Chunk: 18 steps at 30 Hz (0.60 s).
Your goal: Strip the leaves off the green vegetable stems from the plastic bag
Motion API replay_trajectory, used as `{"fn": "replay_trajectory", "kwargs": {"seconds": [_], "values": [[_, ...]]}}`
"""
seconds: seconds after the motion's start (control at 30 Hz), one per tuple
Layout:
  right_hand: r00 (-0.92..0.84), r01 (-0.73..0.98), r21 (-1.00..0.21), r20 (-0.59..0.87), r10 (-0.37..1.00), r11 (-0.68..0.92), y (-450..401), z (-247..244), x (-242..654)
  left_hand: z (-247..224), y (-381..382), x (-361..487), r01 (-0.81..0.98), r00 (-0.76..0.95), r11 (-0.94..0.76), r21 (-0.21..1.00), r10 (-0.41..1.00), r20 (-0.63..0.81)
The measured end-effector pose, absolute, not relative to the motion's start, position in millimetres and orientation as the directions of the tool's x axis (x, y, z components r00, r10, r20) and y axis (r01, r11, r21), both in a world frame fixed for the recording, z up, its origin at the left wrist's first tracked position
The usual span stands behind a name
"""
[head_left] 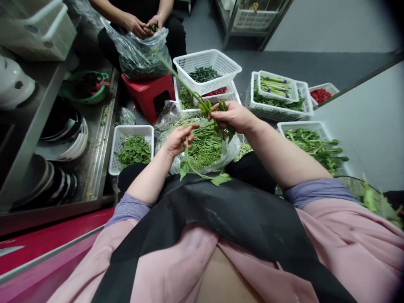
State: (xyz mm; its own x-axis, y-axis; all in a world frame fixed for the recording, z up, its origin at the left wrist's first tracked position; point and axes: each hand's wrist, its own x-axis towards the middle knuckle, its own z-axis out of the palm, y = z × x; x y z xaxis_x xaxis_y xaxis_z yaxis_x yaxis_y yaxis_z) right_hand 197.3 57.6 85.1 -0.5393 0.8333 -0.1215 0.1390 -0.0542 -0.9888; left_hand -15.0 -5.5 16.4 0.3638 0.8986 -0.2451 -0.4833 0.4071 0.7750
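My right hand (232, 115) is closed around a small bunch of leafy green stems (227, 131). One long stalk (181, 80) juts from that grip toward the upper left. Lower and to the left, my left hand (179, 141) has its index finger stretched out and its other fingers curled. A thin leafy sprig (197, 171) hangs from those fingers, its leaves over my black apron (246, 202). Beneath both hands, a clear plastic bag (232, 148) lies opened out, heaped with cut green stems (203, 147).
A white basket of leaves (134, 149) stands left; a basket of leafy stalks (312, 141) stands right. Stacked baskets (208, 54) and a red stool (148, 94) bearing a bag are ahead. Another person's hands (147, 26) work behind it. A metal shelf (101, 139) borders the left.
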Motion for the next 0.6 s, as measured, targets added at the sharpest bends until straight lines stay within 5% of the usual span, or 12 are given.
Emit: {"fn": "replay_trajectory", "kwargs": {"seconds": [0.1,0.47,0.6], "values": [[-0.532,0.119,-0.987,-0.159,0.832,-0.113,52,65,189,12,-9,-6,-0.508,0.385,0.399,0.764,0.898,-0.213],[-0.594,0.242,-0.930,-0.367,0.716,-0.276,38,37,180,26,10,-44,-0.481,-0.039,0.247,0.841,0.952,-0.303],[-0.497,0.158,-0.962,-0.274,0.823,-0.225,37,34,179,12,3,-27,-0.435,0.122,0.355,0.827,0.934,-0.336]]}}
